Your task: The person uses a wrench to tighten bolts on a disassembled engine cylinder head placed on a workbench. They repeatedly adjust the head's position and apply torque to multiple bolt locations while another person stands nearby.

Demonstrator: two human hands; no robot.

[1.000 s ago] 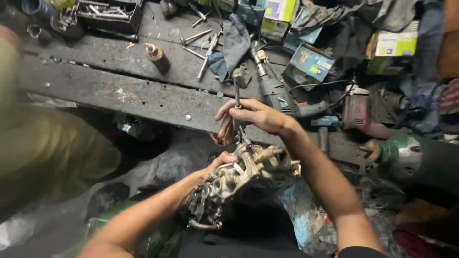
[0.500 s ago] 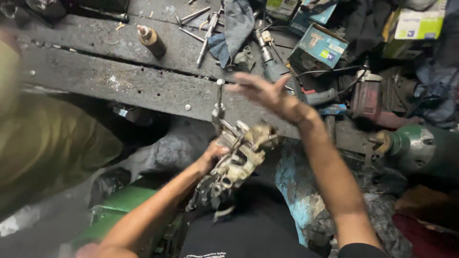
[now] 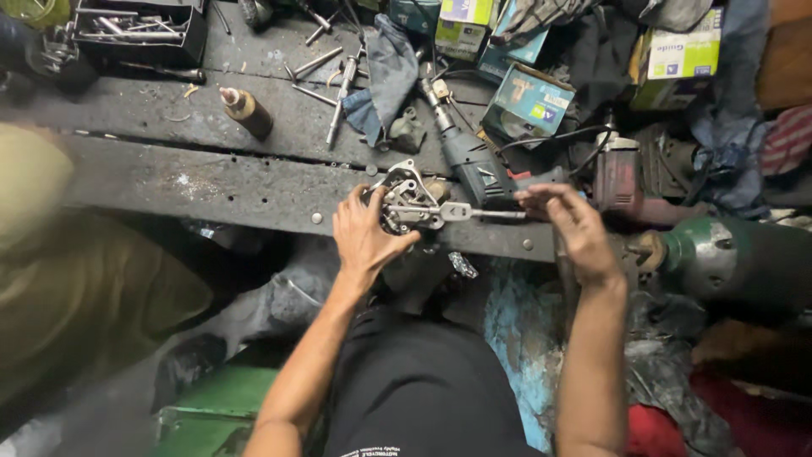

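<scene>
Metal casting sat braced on the bench's near edge, your left hand clamped around it while your right hand pinched the ratchet handle for leverage.

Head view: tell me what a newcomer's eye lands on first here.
At centre, the left hand grips a grimy metal engine part at the edge of the dark wooden bench, while the right hand holds a wrench set on it. Behind them lies a grey power drill among cardboard boxes.

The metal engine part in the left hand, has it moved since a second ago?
Yes. The metal engine part has come up from below the bench edge and now rests on the dark wooden bench, beside the grey drill.
</scene>
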